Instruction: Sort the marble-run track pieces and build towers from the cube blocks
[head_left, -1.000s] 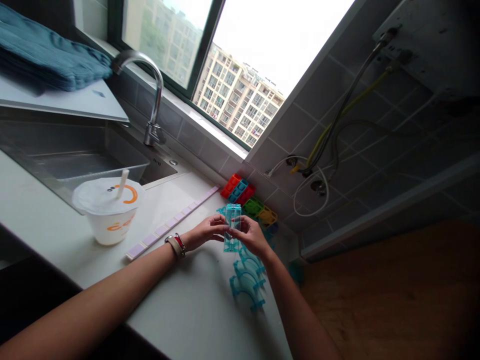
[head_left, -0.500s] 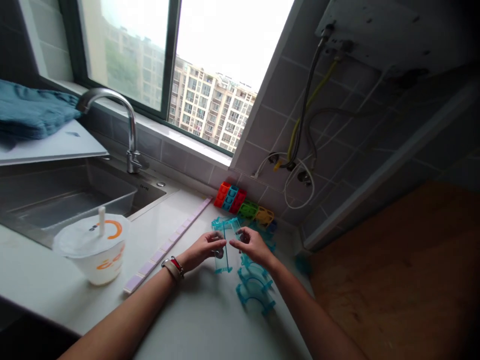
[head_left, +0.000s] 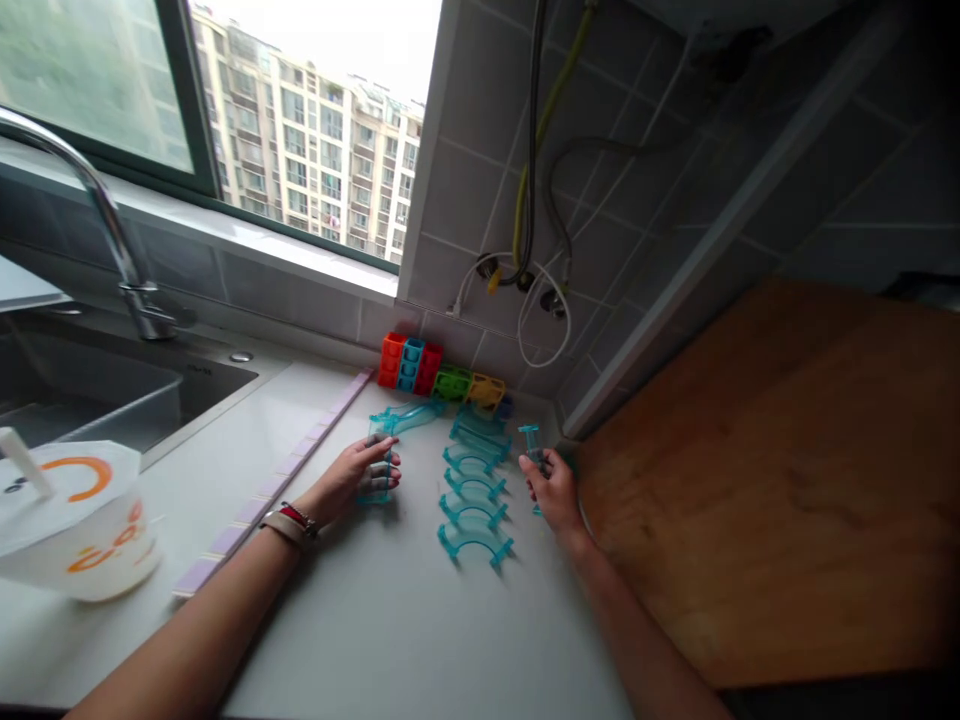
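Observation:
My left hand [head_left: 352, 482] rests on the white counter with its fingers closed on a clear teal straight track piece [head_left: 377, 460]. Over at the counter's right edge, my right hand [head_left: 555, 490] is closed on another clear teal track piece [head_left: 533, 440]. Between the two hands lies a column of several curved teal track pieces [head_left: 474, 500]. Behind them, against the tiled wall, stands a row of coloured blocks [head_left: 439, 375] in orange, blue, red, green and yellow. A longer teal piece [head_left: 409, 414] lies just in front of the blocks.
A white lidded cup with a straw [head_left: 71, 520] stands at the near left. A steel sink [head_left: 97, 385] and tap [head_left: 120, 250] are at the left. A strip of pale purple tiles [head_left: 285, 470] crosses the counter. A wooden surface [head_left: 780, 450] lies right.
The two hands held one teal piece together and have now parted: the left set it down on the counter, the right moved right to another piece. The view turned right and down.

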